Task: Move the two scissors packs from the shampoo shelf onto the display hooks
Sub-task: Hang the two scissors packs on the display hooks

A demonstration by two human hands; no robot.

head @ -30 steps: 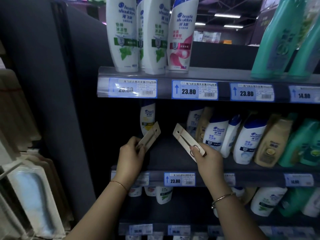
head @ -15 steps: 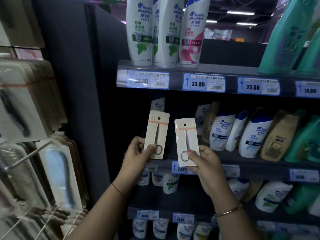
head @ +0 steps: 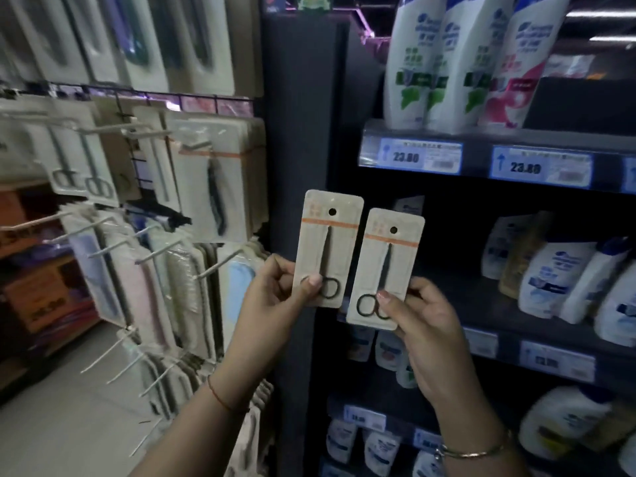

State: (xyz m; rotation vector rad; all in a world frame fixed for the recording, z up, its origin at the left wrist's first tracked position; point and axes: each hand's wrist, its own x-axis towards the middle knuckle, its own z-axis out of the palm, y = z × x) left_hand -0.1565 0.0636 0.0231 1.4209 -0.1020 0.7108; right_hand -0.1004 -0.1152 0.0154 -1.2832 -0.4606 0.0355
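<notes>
Two beige scissors packs are held upright, side by side, in front of the dark shelf post. My left hand (head: 275, 297) grips the bottom of the left scissors pack (head: 328, 242), thumb over the scissor handles. My right hand (head: 420, 321) pinches the lower edge of the right scissors pack (head: 387, 263). Each card has an orange stripe and a round hang hole at the top. The display hooks (head: 213, 268) stick out of the rack at left. Two similar scissors cards (head: 82, 166) hang on upper hooks there. The shampoo shelf (head: 481, 294) lies behind and to the right.
Carded goods crowd the hook rack (head: 213, 187) on the left, with several bare hooks (head: 113, 352) low down. A dark upright post (head: 296, 115) divides rack from shelves. Shampoo bottles (head: 457, 60) and blue price tags (head: 409, 156) fill the right. Grey floor (head: 62, 425) is lower left.
The view has swung left, bringing the hook rack into sight. Both hands lifted the packs off the shampoo shelf, turned them upright and carried them left in front of the post.
</notes>
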